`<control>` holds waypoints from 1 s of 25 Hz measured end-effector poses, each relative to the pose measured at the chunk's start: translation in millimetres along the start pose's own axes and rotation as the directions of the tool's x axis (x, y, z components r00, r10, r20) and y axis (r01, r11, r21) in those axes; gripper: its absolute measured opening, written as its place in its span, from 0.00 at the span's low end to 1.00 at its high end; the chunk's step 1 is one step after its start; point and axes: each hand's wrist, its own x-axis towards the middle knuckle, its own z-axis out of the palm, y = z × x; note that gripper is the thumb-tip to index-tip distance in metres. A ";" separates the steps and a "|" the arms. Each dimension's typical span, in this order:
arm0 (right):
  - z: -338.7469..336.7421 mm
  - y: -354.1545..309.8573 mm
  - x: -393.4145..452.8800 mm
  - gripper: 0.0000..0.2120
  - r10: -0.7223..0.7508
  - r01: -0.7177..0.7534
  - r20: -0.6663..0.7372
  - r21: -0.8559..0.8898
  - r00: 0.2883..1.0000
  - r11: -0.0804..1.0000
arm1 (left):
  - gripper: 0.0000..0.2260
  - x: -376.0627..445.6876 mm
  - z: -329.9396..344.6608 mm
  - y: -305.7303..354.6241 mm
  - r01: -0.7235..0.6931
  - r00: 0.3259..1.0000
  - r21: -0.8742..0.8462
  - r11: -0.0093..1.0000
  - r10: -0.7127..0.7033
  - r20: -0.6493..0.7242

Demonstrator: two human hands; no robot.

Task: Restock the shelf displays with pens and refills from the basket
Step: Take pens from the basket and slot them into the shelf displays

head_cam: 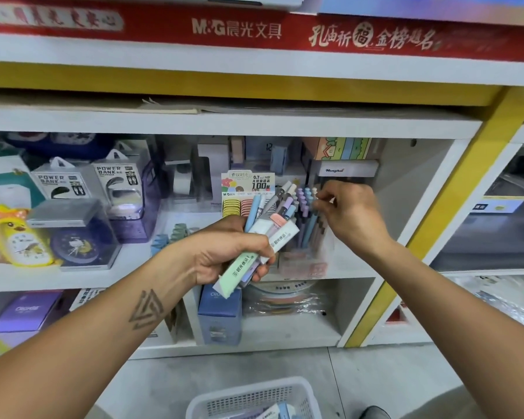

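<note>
Fingers (320,197) of right hand (350,216) pinch a pen (312,225); left hand (227,252) grips pens (273,219).

A single head-worn view looks forward and slightly down, close to the white shelf (224,125), both forearms reaching in from below; the floor and a basket (254,397) fill the bottom edge.

2 power bank boxes (87,184), a yellow chick clock (22,237) and what looks like a boxed blue clock (77,244).
</note>
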 end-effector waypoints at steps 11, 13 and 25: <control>1.2 -0.1 9.4 0.06 0.050 -0.049 0.006 -0.074 0.999 0.996 | 0.14 1.2 -11.1 1.6 -0.052 0.999 -0.059 0.997 0.051 -0.010; 1.2 -1.9 10.0 0.05 0.069 -0.068 0.065 -0.015 0.996 0.998 | 0.14 0.9 -11.2 1.7 -0.048 0.999 -0.066 0.997 0.048 -0.008; 0.6 -5.7 9.9 0.06 0.185 -0.197 0.203 0.042 0.962 0.979 | 0.14 1.9 -6.2 -0.6 -0.061 0.996 -0.024 0.998 0.062 0.061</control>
